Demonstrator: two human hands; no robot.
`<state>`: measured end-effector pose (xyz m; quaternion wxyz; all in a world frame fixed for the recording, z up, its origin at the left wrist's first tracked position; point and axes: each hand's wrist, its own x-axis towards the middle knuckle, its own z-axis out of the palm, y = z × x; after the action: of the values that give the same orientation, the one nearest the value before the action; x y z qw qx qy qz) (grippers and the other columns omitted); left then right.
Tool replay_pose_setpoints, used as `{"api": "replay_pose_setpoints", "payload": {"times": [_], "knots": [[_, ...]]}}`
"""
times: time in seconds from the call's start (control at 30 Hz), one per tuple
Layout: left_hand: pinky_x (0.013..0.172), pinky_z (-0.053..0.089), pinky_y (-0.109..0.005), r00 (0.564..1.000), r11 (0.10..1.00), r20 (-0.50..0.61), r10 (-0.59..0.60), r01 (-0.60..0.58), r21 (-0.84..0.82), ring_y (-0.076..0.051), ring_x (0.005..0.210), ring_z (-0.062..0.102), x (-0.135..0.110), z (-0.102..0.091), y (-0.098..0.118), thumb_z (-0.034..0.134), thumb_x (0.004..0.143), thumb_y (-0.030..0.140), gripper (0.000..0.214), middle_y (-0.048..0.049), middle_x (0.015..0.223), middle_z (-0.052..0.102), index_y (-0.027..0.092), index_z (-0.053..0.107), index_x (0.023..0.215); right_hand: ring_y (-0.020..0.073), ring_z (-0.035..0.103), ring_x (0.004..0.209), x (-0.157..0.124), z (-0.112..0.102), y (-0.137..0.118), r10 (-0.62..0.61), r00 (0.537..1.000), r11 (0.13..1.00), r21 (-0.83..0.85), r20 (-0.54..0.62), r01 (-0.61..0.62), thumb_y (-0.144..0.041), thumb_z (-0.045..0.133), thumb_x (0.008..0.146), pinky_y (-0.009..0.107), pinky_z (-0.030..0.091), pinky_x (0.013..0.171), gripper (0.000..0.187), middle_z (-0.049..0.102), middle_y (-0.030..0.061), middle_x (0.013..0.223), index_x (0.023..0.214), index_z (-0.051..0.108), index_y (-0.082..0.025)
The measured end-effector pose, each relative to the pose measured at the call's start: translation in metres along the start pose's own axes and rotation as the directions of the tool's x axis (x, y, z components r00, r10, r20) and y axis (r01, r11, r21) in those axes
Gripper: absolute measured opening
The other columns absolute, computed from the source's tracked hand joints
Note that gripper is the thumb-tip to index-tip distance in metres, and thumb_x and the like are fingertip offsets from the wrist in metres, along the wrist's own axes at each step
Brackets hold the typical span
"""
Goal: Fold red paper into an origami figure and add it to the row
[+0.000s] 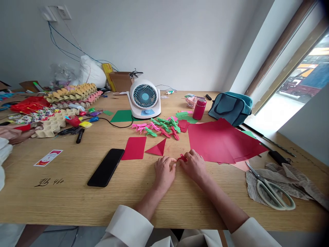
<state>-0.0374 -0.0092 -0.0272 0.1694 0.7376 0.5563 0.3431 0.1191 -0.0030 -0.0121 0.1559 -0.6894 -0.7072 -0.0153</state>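
Both my hands rest on the wooden table [77, 192] near its front edge. My left hand [164, 171] and my right hand [194, 164] pinch a small folded red paper piece [182, 158] between their fingertips, fingers curled and closed on it. Just beyond lie a red paper triangle [157, 148] and a red paper rectangle [134, 148]. A stack of large red paper sheets [221, 140] lies right of my right hand. A heap of small pink, green and red folded paper figures [159, 127] sits farther back.
A black phone [106, 167] lies left of my hands. Scissors [269, 188] rest on a cloth at the right. A white desk fan [145, 98], a red bottle [199, 109], a teal bag [231, 107], egg cartons [69, 94] and markers [77, 132] stand farther back.
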Motion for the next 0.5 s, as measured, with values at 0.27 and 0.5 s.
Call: {"api": "replay_pose_setpoints", "payload": {"times": [0.27, 0.5], "knots": [[0.093, 0.044, -0.039, 0.998, 0.996, -0.055, -0.025, 0.021, -0.084, -0.023, 0.101, 0.059, 0.003, -0.001, 0.002, 0.058, 0.083, 0.006, 0.019, -0.0027, 0.099, 0.069, 0.022, 0.065, 0.092, 0.0195, 0.059, 0.086, 0.001, -0.005, 0.003, -0.061, 0.992, 0.998, 0.028, -0.106, 0.064, -0.040, 0.053, 0.095, 0.030, 0.037, 0.077, 0.025, 0.063, 0.0070, 0.095, 0.088, 0.067, -0.020], [0.093, 0.045, -0.038, 0.992, 0.990, -0.122, -0.020, 0.003, -0.141, -0.022, 0.100, 0.059, 0.006, -0.007, 0.001, 0.056, 0.083, 0.005, 0.020, -0.0037, 0.098, 0.068, 0.021, 0.065, 0.090, 0.0199, 0.060, 0.086, 0.034, -0.004, 0.006, -0.030, 0.991, 0.999, 0.024, -0.132, 0.034, -0.042, 0.054, 0.095, 0.031, 0.036, 0.076, 0.028, 0.062, 0.0069, 0.095, 0.089, 0.070, -0.019]]}}
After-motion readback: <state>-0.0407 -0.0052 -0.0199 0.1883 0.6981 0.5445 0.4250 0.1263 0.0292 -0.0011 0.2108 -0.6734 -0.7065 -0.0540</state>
